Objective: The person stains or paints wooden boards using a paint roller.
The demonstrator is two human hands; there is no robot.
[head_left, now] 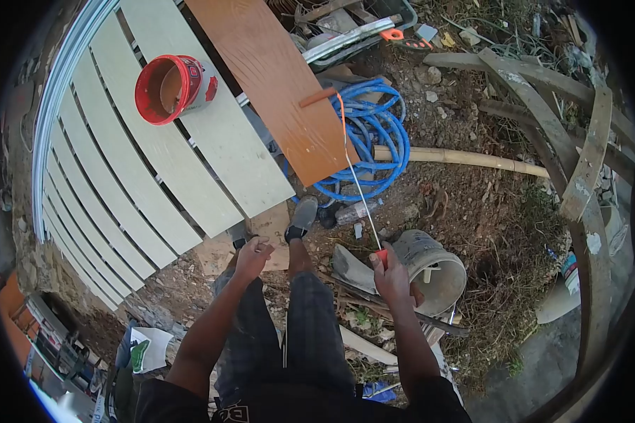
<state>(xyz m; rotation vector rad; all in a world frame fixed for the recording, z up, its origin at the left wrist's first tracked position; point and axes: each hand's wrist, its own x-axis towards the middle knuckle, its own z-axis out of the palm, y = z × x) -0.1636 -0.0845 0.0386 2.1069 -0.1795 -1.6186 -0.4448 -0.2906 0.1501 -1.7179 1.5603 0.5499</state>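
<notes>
My right hand (395,279) is closed around the red handle of a paint roller (354,176). The roller's long thin rod reaches forward, and its narrow brown sleeve lies against the face of a brown board (289,92) with a wood-grain surface. My left hand (252,258) hangs in front of my legs, fingers loosely bent and apart, with nothing in it. Beyond it lie several pale cream planks (219,155), set side by side with gaps. On them stands a red-rimmed pail (200,84) with brown paint inside.
A coil of blue hose (402,141) lies beside the brown board, with a bamboo pole (466,158) to its right. Near my right hand a grey bucket (444,271) rests on its side. Old timber pieces (591,158) stand at the right. A bin of scrap (356,42) is at the top.
</notes>
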